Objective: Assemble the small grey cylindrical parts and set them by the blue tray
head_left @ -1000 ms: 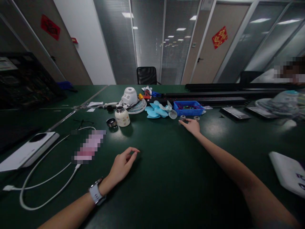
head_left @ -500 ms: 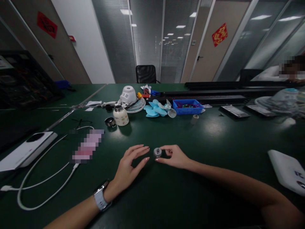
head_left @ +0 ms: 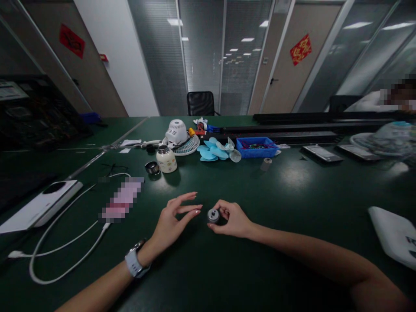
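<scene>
My right hand [head_left: 230,219] pinches a small grey metal cylinder [head_left: 213,216] between thumb and forefinger, on or just above the dark green table. The cylinder looks like a little motor, with its round end facing up and a dark spot at the centre. To its left, my left hand [head_left: 177,219] holds nothing; its fingers are apart and stretched toward the cylinder without touching it. A pale-strapped watch [head_left: 134,260] is on the left wrist. A similar small cylinder [head_left: 266,164] stands farther back.
Light blue fan blades [head_left: 212,151], a blue tray [head_left: 256,148] of small parts and a white fan housing [head_left: 176,131] lie behind. A cream bottle [head_left: 167,160] stands beside its cap [head_left: 152,168]. A white cable [head_left: 61,277] loops at left. Another person's sleeve [head_left: 367,102] shows far right.
My right hand and the cylinder have shifted slightly nearer and left. My left hand has drawn back a little, its upper fingers lifting. The view has tipped slightly upward.
</scene>
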The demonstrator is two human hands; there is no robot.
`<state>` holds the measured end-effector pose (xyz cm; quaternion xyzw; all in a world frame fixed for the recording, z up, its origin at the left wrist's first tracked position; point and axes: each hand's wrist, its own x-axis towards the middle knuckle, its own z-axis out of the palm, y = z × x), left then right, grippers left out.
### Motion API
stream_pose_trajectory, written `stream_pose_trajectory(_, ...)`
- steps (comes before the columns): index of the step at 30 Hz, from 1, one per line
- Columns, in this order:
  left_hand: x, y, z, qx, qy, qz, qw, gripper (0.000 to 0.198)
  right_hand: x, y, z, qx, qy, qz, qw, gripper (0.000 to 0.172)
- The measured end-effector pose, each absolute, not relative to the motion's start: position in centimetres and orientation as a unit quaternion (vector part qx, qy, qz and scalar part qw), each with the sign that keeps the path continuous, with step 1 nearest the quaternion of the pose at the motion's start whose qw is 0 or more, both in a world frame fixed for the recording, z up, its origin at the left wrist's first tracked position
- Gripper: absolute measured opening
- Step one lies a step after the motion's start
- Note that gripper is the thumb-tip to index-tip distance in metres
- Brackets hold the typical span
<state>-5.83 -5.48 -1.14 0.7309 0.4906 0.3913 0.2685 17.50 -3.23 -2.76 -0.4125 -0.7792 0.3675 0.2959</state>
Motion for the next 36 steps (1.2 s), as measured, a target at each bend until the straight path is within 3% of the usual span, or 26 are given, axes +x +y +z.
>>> stream_pose_trajectory(7, -8.1, -5.1, -2.6, 0.775, 0.500, 0.254, 0.291, 0.063, 20.6, -2.7, -2.9, -0.410, -0.750, 0.415, 0.311, 0.035)
stream_pose_trajectory(15, -7.7, -5.1, -2.6, 0.785, 0.489, 0.256, 0.280, 0.063, 26.0, 5.6, -4.3, -0.585, -0.663, 0.206, 0.420, 0.039)
stream_pose_trajectory(24, -7.8, -5.0, -2.9, 0.789, 0.480, 0.270, 0.273, 0.062, 28.7, 13.9, -3.7, -0.702, -0.580, 0.111, 0.398, 0.048)
stream_pose_trajectory(27, -7.9, -5.1, -2.9, 0.775, 0.488, 0.278, 0.290, 0.062, 27.7, 12.1, -3.3, -0.699, -0.575, 0.094, 0.414, 0.062)
stream_pose_trajectory(30, -7.8, -5.0, -2.5, 0.726, 0.510, 0.320, 0.333, 0.048, 25.1, 7.5, -2.6, -0.641, -0.621, 0.073, 0.444, 0.074)
stream_pose_trajectory(33, -7.6, -4.9, -2.2, 0.674, 0.538, 0.370, 0.346, 0.038, 21.0, 2.2, -1.7, -0.497, -0.774, 0.193, 0.342, 0.057)
stream_pose_trajectory(36, -7.5, -4.8, -2.2, 0.653, 0.558, 0.391, 0.331, 0.037, 16.7, -0.7, -1.5, -0.375, -0.860, 0.265, 0.224, 0.053)
